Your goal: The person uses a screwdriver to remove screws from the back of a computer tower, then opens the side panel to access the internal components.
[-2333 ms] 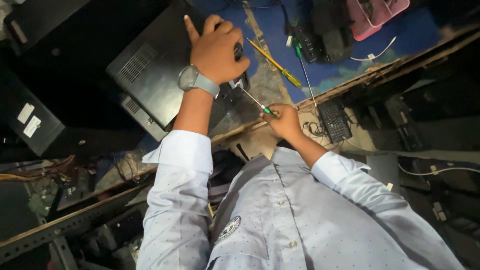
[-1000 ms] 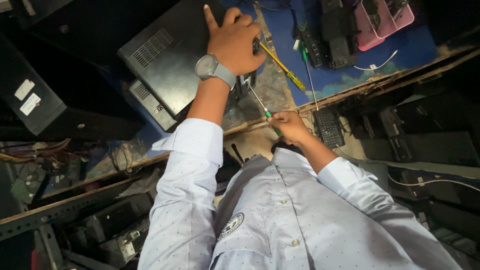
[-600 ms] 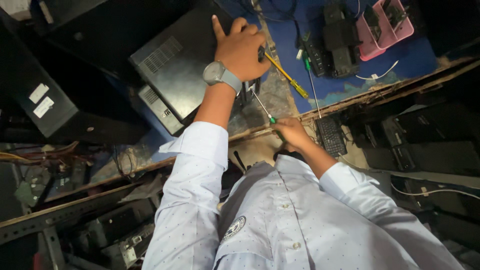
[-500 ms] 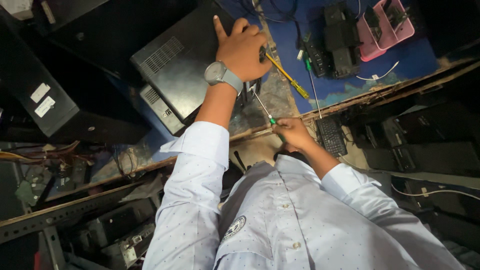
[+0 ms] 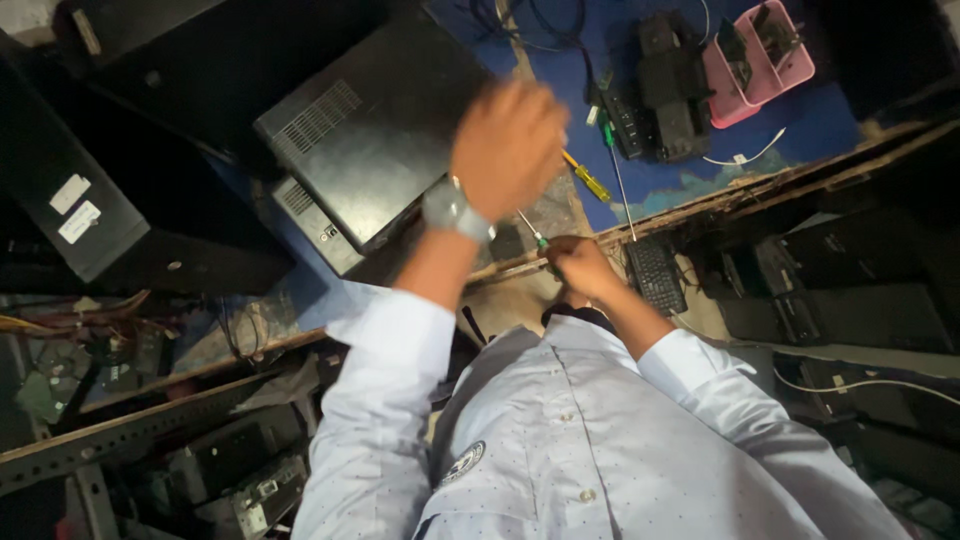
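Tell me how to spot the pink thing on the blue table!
Start at the blue tabletop and go to its far corner, past the black gadgets. The pink tray sits there, a small box with compartments holding dark parts. It is the only pink thing among black and grey gear.

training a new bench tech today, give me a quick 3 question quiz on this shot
1. True or false: the left hand wears a wristwatch.
2. What does the right hand hold?
A. a green-handled screwdriver
B. a hammer
C. a paintbrush
3. What colour is the small tray at the far right of the blue bench top?

Key:
1. True.
2. A. The hand is closed around its handle, and the thin shaft points up toward the black computer case.
3. Pink.
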